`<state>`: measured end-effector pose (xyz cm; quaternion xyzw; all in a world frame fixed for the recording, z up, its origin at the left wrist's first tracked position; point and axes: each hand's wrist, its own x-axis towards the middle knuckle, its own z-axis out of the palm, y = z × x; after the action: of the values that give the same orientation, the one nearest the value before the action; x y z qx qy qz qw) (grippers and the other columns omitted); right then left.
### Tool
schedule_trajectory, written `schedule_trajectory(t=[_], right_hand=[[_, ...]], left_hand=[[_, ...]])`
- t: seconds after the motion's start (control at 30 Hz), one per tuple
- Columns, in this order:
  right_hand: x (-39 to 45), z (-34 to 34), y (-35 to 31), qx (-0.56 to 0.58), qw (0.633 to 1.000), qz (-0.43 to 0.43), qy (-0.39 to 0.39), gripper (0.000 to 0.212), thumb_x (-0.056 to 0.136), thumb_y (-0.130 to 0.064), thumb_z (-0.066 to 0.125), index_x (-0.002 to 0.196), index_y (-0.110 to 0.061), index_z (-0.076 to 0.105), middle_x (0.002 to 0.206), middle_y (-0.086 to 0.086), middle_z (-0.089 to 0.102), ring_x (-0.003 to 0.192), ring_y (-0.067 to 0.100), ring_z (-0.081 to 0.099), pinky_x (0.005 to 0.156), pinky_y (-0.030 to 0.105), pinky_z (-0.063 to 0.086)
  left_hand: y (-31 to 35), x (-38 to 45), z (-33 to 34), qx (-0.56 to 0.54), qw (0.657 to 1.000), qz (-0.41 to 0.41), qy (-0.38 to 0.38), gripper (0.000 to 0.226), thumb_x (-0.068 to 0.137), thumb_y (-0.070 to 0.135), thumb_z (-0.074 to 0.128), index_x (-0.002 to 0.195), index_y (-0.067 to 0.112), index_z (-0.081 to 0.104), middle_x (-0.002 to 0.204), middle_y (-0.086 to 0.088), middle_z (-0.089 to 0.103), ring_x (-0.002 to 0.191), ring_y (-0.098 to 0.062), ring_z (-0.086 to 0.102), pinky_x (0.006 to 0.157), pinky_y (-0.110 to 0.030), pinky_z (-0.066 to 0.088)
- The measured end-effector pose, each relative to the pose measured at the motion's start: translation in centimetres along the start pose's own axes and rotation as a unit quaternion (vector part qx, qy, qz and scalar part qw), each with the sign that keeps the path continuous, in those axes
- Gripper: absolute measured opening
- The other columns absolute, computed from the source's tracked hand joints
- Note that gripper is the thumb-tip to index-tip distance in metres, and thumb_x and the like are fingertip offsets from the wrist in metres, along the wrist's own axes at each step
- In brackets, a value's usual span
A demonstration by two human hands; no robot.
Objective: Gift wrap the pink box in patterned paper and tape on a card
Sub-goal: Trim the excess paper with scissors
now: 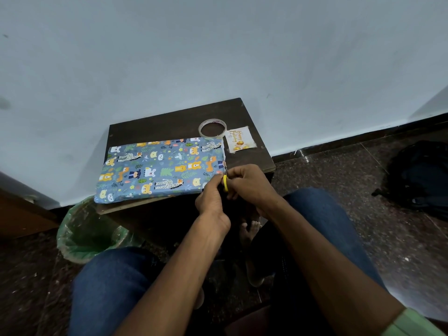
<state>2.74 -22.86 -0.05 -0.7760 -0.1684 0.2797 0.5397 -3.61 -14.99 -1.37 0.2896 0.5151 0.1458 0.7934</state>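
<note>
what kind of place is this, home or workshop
Probably a plain room at home: a small dark table against a bare wall, a bin beside it, a black bag on the stone floor.

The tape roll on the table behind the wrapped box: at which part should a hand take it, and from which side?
Grip the tape roll by its rim, from above. It lies flat with its open hole facing up, so a thumb can go inside and fingers outside. The far side looks freest: the wrapped box is close in front and the card close on its right.
</note>
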Motion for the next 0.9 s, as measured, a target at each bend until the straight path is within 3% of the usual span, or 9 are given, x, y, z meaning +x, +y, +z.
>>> schedule_trajectory(t=[0.07, 0.23, 0.6, 0.77, 0.9], right_hand=[[0.04, 0.07, 0.04, 0.002, 1.0, -0.002, 0.0, 0.018, 0.088, -0.005, 0.064, 0.086, -0.012, 0.081, 0.075, 0.014, 0.076, 0.059, 0.017, 0.069, 0.059, 0.028, 0.056], [0.09, 0.18, -0.01, 0.011, 1.0, -0.006, 0.003, 0.017, 0.086, -0.009, 0.064, 0.084, -0.011, 0.08, 0.074, 0.016, 0.075, 0.06, 0.019, 0.069, 0.061, 0.03, 0.056], [0.24, 0.25, -0.07, 0.025, 1.0, 0.007, -0.003, 0.017, 0.087, -0.003, 0.064, 0.083, -0.008, 0.08, 0.076, 0.018, 0.076, 0.06, 0.019, 0.068, 0.059, 0.028, 0.055], [0.37, 0.08, -0.28, 0.039, 0.999, 0.02, -0.009, 0.017, 0.088, -0.004, 0.064, 0.087, -0.009, 0.081, 0.079, 0.017, 0.077, 0.063, 0.019, 0.069, 0.061, 0.027, 0.056], [0.55, -0.11, -0.26, 0.04, 0.999, 0.017, -0.004, 0.015, 0.092, -0.008, 0.068, 0.088, -0.011, 0.082, 0.076, 0.011, 0.077, 0.06, 0.015, 0.067, 0.058, 0.025, 0.053]], left_hand=[[0.0, 0.02, 0.0, 0.001, 1.0, 0.001, 0.002, 0.039, 0.079, 0.027, 0.088, 0.109, 0.003, 0.079, 0.101, -0.021, 0.078, 0.071, -0.031, 0.069, 0.078, -0.046, 0.062], [0.09, 0.05, 0.07, 0.001, 1.0, -0.001, 0.011, 0.035, 0.078, 0.026, 0.087, 0.103, 0.003, 0.079, 0.086, -0.016, 0.072, 0.059, -0.028, 0.063, 0.061, -0.033, 0.057], [0.06, -0.24, 0.09, 0.002, 1.0, 0.004, 0.016, 0.035, 0.08, 0.026, 0.087, 0.106, 0.004, 0.079, 0.087, -0.014, 0.072, 0.053, -0.023, 0.063, 0.052, -0.028, 0.055], [0.15, -0.49, 0.08, 0.005, 1.0, -0.002, 0.011, 0.03, 0.08, 0.026, 0.087, 0.101, 0.005, 0.079, 0.087, -0.014, 0.074, 0.057, -0.024, 0.066, 0.058, -0.031, 0.058], [0.17, -0.73, 0.04, 0.01, 1.0, -0.003, 0.01, 0.027, 0.081, 0.026, 0.086, 0.098, 0.006, 0.079, 0.082, -0.012, 0.073, 0.05, -0.022, 0.065, 0.049, -0.028, 0.056]])
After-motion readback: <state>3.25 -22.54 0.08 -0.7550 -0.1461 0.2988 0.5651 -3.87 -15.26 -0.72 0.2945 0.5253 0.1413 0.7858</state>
